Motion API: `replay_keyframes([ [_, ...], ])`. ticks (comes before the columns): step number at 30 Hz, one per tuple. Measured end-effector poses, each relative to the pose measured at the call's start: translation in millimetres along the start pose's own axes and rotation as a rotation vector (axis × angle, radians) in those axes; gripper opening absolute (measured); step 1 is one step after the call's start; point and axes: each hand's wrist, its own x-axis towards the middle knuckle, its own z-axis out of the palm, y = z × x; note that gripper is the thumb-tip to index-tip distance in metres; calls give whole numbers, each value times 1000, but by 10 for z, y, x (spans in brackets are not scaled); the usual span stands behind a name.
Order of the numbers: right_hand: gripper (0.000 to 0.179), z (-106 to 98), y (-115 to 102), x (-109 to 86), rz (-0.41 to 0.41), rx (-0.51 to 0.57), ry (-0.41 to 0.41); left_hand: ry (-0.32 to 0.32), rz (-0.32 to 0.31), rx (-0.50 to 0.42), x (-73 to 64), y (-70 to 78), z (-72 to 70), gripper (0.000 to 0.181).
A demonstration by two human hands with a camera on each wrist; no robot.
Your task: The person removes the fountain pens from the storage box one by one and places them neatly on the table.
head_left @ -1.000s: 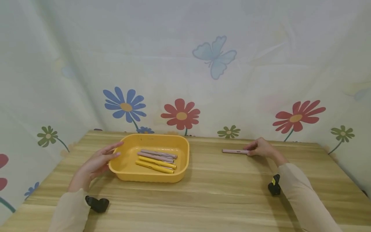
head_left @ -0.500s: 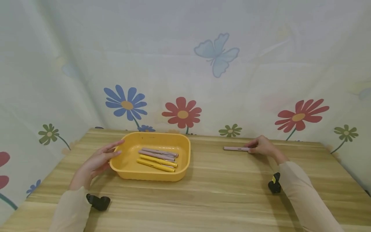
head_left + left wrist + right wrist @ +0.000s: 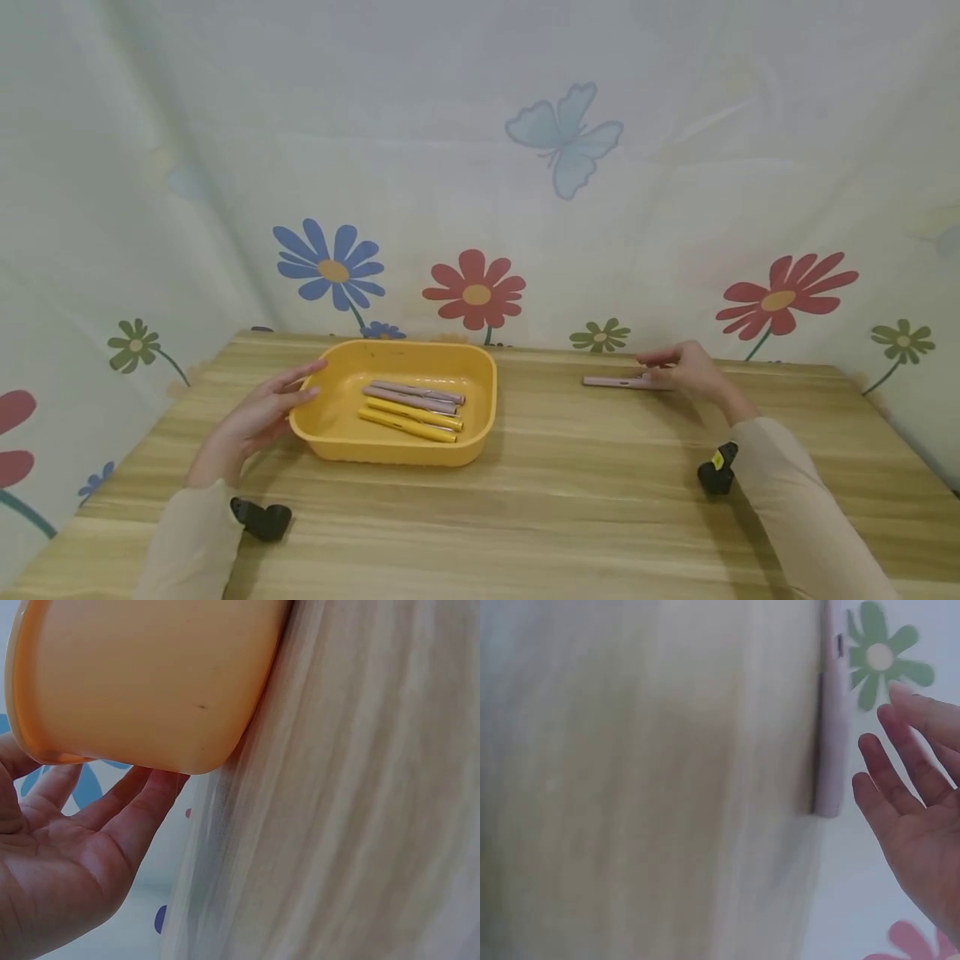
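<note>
Four in, one out: my progress count; four pens (image 3: 408,401) lie inside the yellow basket (image 3: 397,454), one loose pen (image 3: 611,382) lies outside on the worktop (image 3: 570,517).
Done/left: partway, I'd judge; the four look already grouped, the loose one looks like the only one left to deal with.
Pen count: five visible; two mauve plus two yellow in basket, one mauve on worktop.
Other counts: one basket, two hands, two black wrist cameras (image 3: 716,471).
Basket pens: slanted, close together, mauve pair behind yellow pair.
Loose pen spot: well apart from basket, off to my right, near the worktop's back edge, roughly parallel to it; seems flat.
Left hand (image 3: 255,417): grasping the basket's left end, thumb over the rim, other fingers (image 3: 146,810) against the outer wall.
Right hand (image 3: 693,371): released; fingers loosely extended just beside the loose pen's end, gap showing in my right wrist view.
Unclear: right wrist view blurs; no pen markings readable.
</note>
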Motion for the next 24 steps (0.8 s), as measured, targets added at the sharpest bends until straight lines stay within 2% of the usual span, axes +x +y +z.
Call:
replay_keyframes([
  [7,45,-67,-299,46,-8,109,29,-2,2,-1,19,12,-10,60],
  [12,46,-64,-564,64,-20,121,40,-15,8,-16,17,1,-21,60],
  [20,44,81,-898,50,-94,266,55,6,-12,1,0,-16,-24,60],
  [24,44,173,-1014,47,-130,283,46,-2,4,5,18,-25,-17,59],
])
